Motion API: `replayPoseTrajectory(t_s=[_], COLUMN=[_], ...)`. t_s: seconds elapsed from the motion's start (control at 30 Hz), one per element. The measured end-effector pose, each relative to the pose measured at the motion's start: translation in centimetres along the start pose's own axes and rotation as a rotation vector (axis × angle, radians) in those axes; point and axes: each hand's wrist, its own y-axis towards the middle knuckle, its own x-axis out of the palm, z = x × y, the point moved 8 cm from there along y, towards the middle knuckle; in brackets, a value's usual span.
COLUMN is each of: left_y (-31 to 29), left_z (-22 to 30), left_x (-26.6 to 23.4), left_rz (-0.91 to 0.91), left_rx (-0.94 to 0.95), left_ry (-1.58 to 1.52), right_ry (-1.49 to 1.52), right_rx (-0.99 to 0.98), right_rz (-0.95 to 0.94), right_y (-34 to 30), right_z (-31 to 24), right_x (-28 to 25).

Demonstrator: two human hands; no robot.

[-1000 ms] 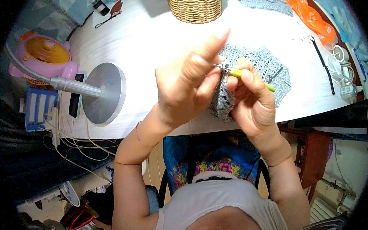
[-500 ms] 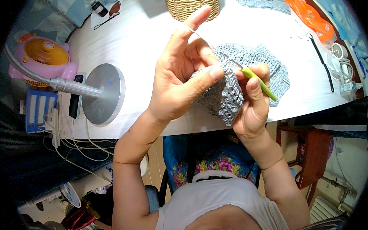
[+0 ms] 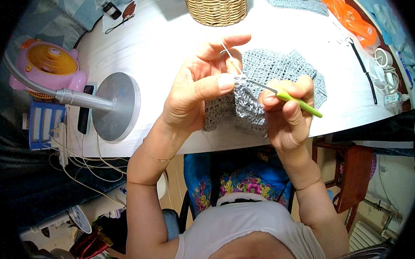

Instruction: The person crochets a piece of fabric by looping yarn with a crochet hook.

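Observation:
My left hand (image 3: 198, 85) pinches the edge of a grey crocheted piece (image 3: 250, 106) between thumb and fingers. A strand of yarn (image 3: 226, 50) runs taut by its raised index finger. In my right hand (image 3: 289, 107) is a crochet hook (image 3: 301, 104) with a green handle and a metal shaft. The hook's tip reaches the stitches beside my left thumb. Part of the grey work hangs below my hands, and a wider part lies on the table behind them. The exact loops at the tip are too small to make out.
A grey lamp base (image 3: 118, 107) stands on the white table (image 3: 160, 44) at left, beside a phone (image 3: 86, 109). A wicker basket (image 3: 215, 9) sits at the back. An orange bag (image 3: 351, 22), cables (image 3: 390, 75) and a small bottle (image 3: 394, 99) line the right side.
My left index finger has come down and bent toward the right. The hook has shifted slightly down and right, more of its metal shaft showing. The hanging grey work has turned.

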Motion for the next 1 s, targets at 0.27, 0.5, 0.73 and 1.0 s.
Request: replayPoseTrajectory(t_s=[0.27,0.5,0.73,1.0], left_y=[0.2,-0.2,-0.6,-0.6], left_z=[0.2,1.4,2.3,2.2], left_x=[0.1,0.8,0.9,0.2], left_rz=[0.018,0.069,0.128,0.042], left_rx=[0.076,0.242,0.360,0.255], left_ry=[0.225,0.535,0.878,0.501], right_ry=[0.366,0.156,-0.108,0.026], right_rx=[0.378,0.269,0.127,0.435], right_rz=[0.158,0.152,0.153,-0.013], right_y=[0.4,0.6,0.8,3.7], right_z=[2.7,2.2,1.8,1.2], right_x=[0.4,0.2,0.6,0.8])
